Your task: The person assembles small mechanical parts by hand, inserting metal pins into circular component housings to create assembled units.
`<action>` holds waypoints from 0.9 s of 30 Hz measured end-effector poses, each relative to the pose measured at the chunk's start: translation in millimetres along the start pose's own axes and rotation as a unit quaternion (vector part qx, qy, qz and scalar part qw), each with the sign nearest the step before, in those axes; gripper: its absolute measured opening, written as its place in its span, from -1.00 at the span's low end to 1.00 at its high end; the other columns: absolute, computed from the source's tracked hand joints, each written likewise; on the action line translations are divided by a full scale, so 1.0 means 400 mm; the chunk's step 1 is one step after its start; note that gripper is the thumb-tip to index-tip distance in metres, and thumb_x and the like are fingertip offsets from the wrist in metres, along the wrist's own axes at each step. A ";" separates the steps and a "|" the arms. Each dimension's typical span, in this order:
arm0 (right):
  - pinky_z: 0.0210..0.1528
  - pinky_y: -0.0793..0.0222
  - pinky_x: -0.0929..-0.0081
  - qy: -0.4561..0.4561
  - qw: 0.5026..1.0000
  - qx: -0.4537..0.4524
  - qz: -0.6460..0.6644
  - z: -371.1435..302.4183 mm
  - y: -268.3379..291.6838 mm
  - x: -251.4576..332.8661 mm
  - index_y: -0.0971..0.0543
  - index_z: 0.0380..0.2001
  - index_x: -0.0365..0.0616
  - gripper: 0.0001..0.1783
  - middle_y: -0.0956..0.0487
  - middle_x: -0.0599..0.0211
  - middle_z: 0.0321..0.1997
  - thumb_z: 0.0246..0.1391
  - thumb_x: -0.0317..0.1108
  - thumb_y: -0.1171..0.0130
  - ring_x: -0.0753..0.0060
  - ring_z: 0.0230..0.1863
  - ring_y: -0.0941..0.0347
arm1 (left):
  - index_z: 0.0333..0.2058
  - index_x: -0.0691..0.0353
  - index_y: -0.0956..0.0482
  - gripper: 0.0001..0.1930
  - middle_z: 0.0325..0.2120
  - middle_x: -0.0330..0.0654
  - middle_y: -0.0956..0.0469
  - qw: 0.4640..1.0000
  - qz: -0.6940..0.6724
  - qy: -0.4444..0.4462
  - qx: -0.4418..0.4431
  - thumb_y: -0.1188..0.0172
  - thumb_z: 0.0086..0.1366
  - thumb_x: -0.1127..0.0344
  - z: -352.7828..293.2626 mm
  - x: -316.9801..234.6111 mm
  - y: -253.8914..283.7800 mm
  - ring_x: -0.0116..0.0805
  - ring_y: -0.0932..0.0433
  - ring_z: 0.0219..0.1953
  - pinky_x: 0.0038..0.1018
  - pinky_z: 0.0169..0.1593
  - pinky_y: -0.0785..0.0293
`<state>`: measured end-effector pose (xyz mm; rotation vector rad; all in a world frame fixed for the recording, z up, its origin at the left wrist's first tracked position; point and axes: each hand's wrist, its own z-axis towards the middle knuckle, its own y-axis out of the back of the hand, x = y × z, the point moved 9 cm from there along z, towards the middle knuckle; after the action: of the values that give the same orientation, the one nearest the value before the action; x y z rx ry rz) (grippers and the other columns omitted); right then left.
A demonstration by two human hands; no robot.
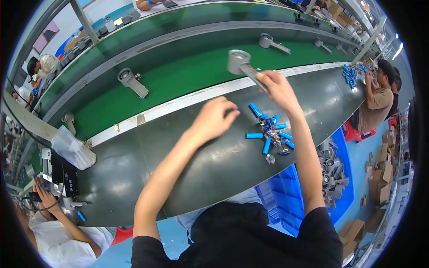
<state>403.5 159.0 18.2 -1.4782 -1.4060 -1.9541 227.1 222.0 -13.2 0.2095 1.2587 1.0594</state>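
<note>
My right hand (278,89) grips the handle of a grey plastic housing (239,61), shaped like a handheld fan with a round ring head. It is lifted above the bench's far edge, ring to the upper left. Over the dark bench top, my left hand (215,118) is empty, fingers loosely bent and thumb apart from them. Between my arms lies a pile of blue battery cells (267,145) with small circuit boards and wires attached.
Beyond the bench, a green conveyor belt (178,81) carries similar grey housings (133,83). A blue crate (344,178) of grey housings stands by my right arm. A plastic bag (71,147) lies at left. Co-workers sit at left and at right (375,100).
</note>
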 end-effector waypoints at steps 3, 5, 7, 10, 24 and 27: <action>-0.59 -0.06 0.68 -0.029 0.997 -0.064 0.045 -0.137 0.088 -0.049 -0.63 -0.20 -0.13 -0.67 -0.46 0.60 -0.57 0.30 -0.11 -0.06 0.77 -0.61 -0.21 | -0.16 0.30 -0.62 -0.68 -0.28 -0.02 -0.52 0.999 -0.003 -0.048 -0.003 -0.31 0.20 0.20 0.005 -0.109 -0.103 -0.02 -0.53 -0.14 -0.20 -0.05 -0.47; -0.60 -0.02 0.72 -0.015 0.992 -0.113 0.056 -0.218 0.130 -0.072 -0.62 -0.17 -0.12 -0.69 -0.44 0.63 -0.58 0.32 -0.13 -0.04 0.80 -0.62 -0.21 | -0.13 0.30 -0.60 -0.64 -0.26 0.00 -0.52 0.999 0.012 -0.003 -0.036 -0.32 0.20 0.17 0.016 -0.129 -0.153 0.03 -0.53 -0.19 -0.19 -0.09 -0.48; -0.61 -0.01 0.73 -0.013 0.986 -0.146 0.075 -0.289 0.154 -0.110 -0.62 -0.17 -0.12 -0.69 -0.44 0.63 -0.58 0.33 -0.13 -0.04 0.82 -0.62 -0.21 | -0.20 0.31 -0.65 -0.69 -0.34 -0.01 -0.54 0.996 0.029 0.017 -0.082 -0.31 0.20 0.18 0.028 -0.141 -0.190 0.02 -0.54 -0.25 -0.17 -0.14 -0.48; -0.62 0.00 0.74 -0.021 0.975 -0.190 0.112 -0.373 0.164 -0.146 -0.61 -0.15 -0.13 -0.70 -0.44 0.65 -0.57 0.34 -0.15 -0.04 0.84 -0.61 -0.22 | -0.28 0.31 -0.70 -0.77 -0.46 -0.06 -0.54 0.998 -0.018 0.045 -0.048 -0.30 0.21 0.25 0.048 -0.118 -0.215 -0.10 -0.56 -0.37 -0.24 -0.26 -0.48; -0.41 -0.24 0.59 -0.014 0.986 -0.141 0.086 -0.451 -0.161 -0.110 -0.56 -0.13 -0.26 -0.72 -0.54 0.50 -0.48 0.36 -0.24 -0.04 0.72 -0.45 -0.33 | -0.10 0.33 -0.55 -0.78 -0.15 -0.02 -0.63 0.878 -0.449 0.071 -0.147 -0.06 0.45 0.30 -0.204 -0.135 0.143 -0.28 -0.58 -0.08 -0.35 0.06 -0.46; -0.52 -0.29 0.26 0.056 0.984 -0.167 0.002 -0.462 -0.238 -0.036 -0.56 -0.16 -0.25 -0.74 -0.50 0.12 -0.66 0.32 -0.26 -0.04 0.15 -0.66 -0.45 | -0.10 0.35 -0.52 -0.76 -0.28 -0.05 -0.61 0.827 -0.536 0.122 -0.118 -0.04 0.46 0.28 -0.270 -0.109 0.142 -0.26 -0.59 -0.15 -0.33 0.01 -0.47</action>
<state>238.9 45.1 -39.2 -1.4718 -1.0648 -2.3194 108.8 177.0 14.6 -0.7847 1.1772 0.2290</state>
